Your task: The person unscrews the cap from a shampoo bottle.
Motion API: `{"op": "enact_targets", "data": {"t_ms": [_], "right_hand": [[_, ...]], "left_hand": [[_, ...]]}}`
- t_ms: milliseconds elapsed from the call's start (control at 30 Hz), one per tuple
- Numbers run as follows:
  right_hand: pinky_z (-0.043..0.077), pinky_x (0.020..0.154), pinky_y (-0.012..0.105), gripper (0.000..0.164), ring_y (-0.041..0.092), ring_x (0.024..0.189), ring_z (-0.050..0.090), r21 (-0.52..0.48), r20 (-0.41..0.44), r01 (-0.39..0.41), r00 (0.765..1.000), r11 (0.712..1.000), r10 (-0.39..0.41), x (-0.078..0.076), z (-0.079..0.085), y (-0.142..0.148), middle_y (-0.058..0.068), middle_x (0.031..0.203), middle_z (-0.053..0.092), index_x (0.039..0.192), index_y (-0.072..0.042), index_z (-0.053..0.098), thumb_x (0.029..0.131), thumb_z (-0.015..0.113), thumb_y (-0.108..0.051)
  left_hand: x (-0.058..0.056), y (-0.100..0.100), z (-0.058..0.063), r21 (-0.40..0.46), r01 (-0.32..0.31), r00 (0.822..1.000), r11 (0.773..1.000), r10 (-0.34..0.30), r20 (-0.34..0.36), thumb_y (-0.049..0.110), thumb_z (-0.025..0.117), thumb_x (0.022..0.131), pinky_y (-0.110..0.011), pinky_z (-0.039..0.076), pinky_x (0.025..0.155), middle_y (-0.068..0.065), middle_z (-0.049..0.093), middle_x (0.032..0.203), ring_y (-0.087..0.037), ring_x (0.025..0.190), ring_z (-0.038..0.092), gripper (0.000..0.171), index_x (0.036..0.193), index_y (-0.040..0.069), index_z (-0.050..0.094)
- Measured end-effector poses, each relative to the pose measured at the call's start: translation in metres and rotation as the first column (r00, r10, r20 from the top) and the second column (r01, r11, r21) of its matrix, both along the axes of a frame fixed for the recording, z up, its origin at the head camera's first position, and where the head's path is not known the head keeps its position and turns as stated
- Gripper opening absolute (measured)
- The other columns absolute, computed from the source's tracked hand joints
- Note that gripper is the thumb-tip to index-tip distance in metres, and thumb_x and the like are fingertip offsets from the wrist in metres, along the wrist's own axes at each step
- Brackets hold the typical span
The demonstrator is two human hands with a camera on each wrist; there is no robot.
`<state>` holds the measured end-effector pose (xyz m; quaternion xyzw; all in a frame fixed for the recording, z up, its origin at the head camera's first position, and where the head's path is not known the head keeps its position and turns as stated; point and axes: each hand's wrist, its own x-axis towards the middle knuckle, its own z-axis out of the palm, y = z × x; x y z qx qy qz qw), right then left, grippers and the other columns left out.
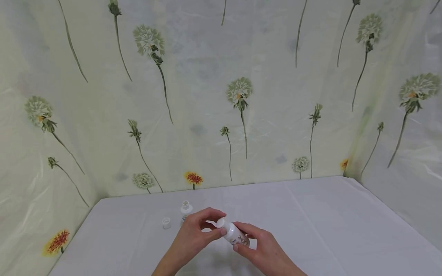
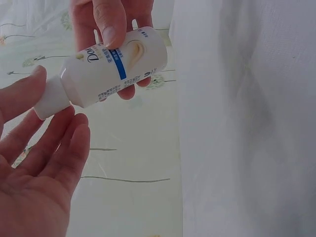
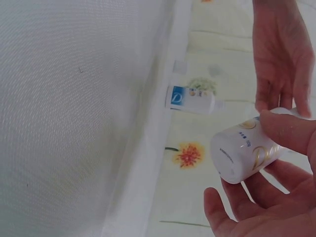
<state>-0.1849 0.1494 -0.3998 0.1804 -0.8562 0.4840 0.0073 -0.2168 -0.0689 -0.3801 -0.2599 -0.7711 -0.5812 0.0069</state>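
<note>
My right hand (image 1: pixel 264 245) grips the body of a small white Dove bottle (image 1: pixel 236 234), which is tilted over the table. On its white cap (image 2: pixel 52 98), the thumb and fingertips of my left hand (image 1: pixel 193 232) pinch from either side. The cap is on the bottle's neck, and whether it is loose I cannot tell. Seen from the right wrist, the bottle's base (image 3: pixel 228 160) faces the camera. A second white bottle (image 1: pixel 186 209) stands uncapped behind my left hand, its lower part hidden in the head view.
Left of the standing bottle, a loose white cap (image 1: pixel 167 223) lies on the table. A white cloth covers the table (image 1: pixel 293 214). Dandelion-printed curtains (image 1: pixel 207 96) enclose its back and sides.
</note>
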Motion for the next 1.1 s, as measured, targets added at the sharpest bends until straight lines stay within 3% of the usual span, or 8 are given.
{"op": "enact_targets", "data": {"t_ms": [200,433,767,1100], "right_hand": [[0.050,0.083,0.042,0.044,0.023,0.104,0.053,-0.001,0.015,0.000,1.000,1.000,0.000,-0.0002,0.0009,-0.0007,-0.005,0.122,0.063,0.130,-0.019,0.063,0.089,0.073,-0.030],[0.047,0.086,0.051,0.049,0.023,0.105,0.054,-0.002,0.044,0.004,0.999,1.000,-0.004,0.0001,0.0014,-0.0015,-0.001,0.124,0.063,0.133,-0.014,0.061,0.089,0.073,-0.031],[0.047,0.090,0.056,0.051,0.023,0.104,0.055,0.002,0.068,0.012,0.998,1.000,-0.012,-0.0001,0.0017,-0.0024,0.002,0.126,0.063,0.134,-0.012,0.060,0.089,0.073,-0.031],[0.048,0.089,0.056,0.052,0.023,0.105,0.054,0.004,0.084,0.020,0.996,1.000,-0.020,0.0006,0.0022,-0.0033,0.002,0.126,0.063,0.134,-0.012,0.060,0.088,0.074,-0.031]], "left_hand": [[-0.0009,-0.0025,0.0004,-0.013,0.064,0.998,0.998,-0.064,-0.016,0.021,0.077,0.087,-0.032,0.053,0.086,0.009,0.067,0.111,-0.015,0.104,0.060,0.032,0.117,0.024,0.067],[-0.0053,-0.0088,-0.0014,0.007,0.189,0.979,0.982,-0.188,-0.082,0.006,0.069,0.092,-0.035,0.053,0.087,0.002,0.067,0.119,-0.019,0.110,0.060,0.032,0.120,0.020,0.068],[-0.0024,-0.0088,0.0026,-0.037,0.146,0.989,0.989,-0.147,-0.027,0.007,0.067,0.093,-0.030,0.052,0.085,0.006,0.069,0.114,-0.017,0.102,0.060,0.028,0.116,0.023,0.070],[-0.0019,-0.0079,0.0027,-0.039,0.133,0.991,0.990,-0.134,-0.027,0.007,0.068,0.092,-0.029,0.052,0.083,0.005,0.069,0.113,-0.016,0.097,0.061,0.028,0.116,0.021,0.070]]}}
